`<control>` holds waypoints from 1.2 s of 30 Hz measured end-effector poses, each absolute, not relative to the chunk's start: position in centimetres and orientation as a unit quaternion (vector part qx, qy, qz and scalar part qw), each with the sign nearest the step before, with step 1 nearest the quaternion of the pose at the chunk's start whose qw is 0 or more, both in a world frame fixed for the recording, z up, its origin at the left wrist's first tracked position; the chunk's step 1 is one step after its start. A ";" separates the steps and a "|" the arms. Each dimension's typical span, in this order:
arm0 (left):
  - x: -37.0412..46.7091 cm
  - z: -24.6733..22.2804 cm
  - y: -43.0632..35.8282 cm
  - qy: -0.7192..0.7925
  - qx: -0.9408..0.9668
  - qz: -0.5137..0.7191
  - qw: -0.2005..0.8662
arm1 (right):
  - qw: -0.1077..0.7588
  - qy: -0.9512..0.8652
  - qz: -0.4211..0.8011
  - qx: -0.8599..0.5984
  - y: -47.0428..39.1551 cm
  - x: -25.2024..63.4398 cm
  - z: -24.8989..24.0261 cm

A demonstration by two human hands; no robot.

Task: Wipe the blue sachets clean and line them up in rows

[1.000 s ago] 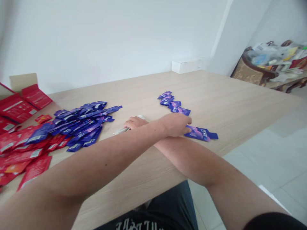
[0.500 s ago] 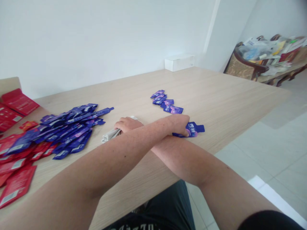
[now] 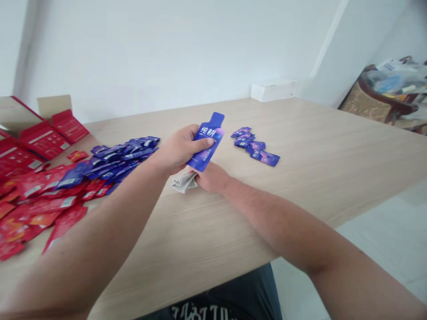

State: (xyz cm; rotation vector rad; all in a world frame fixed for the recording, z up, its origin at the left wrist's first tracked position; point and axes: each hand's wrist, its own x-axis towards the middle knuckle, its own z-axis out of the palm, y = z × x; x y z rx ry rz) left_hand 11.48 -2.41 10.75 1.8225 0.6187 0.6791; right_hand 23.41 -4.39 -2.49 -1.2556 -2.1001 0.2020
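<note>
My left hand [image 3: 180, 150] grips a blue-purple sachet [image 3: 208, 141] with a narrow neck, raised above the table, thumb pressed on its printed front. Just below and behind it, my right hand [image 3: 213, 177] rests low at the tabletop, closed on a folded white cloth [image 3: 184, 182]; the held sachet partly covers its fingers. Several purple sachets [image 3: 265, 157] lie in an overlapping row to the right of both hands. On the left a heap of similar purple sachets [image 3: 123, 153] is partly behind my left forearm.
Red pouches [image 3: 50, 204] are piled at the left beside opened red boxes [image 3: 46, 138]. A white box [image 3: 274, 90] stands by the wall at the back of the wooden table [image 3: 316, 155]. Beyond the table's right end is a chair [image 3: 370, 98] loaded with plastic bags.
My left hand has lifted the sachet off the table and brought it left, uncrossing my arms. My right hand has shifted slightly right with the cloth. The view has turned left.
</note>
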 end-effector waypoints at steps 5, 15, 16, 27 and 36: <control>3.6 7.8 -0.5 0.347 0.686 0.251 0.589 | 0.386 -0.737 0.041 -0.554 -3.6 24.7 -2.5; 0.1 2.4 2.1 0.417 0.855 -0.049 0.305 | 0.442 -0.617 0.023 -0.650 -2.1 27.7 -2.9; 0.3 2.3 2.1 0.410 0.869 -0.054 0.273 | 0.444 -0.616 0.025 -0.650 -2.1 27.7 -2.9; 0.2 1.5 1.8 0.378 0.863 -0.050 0.333 | 0.444 -0.635 0.044 -0.631 -2.8 26.9 -3.1; 0.3 0.5 1.8 0.411 0.843 0.014 0.346 | 0.449 -0.674 0.032 -0.585 -4.4 25.6 -1.2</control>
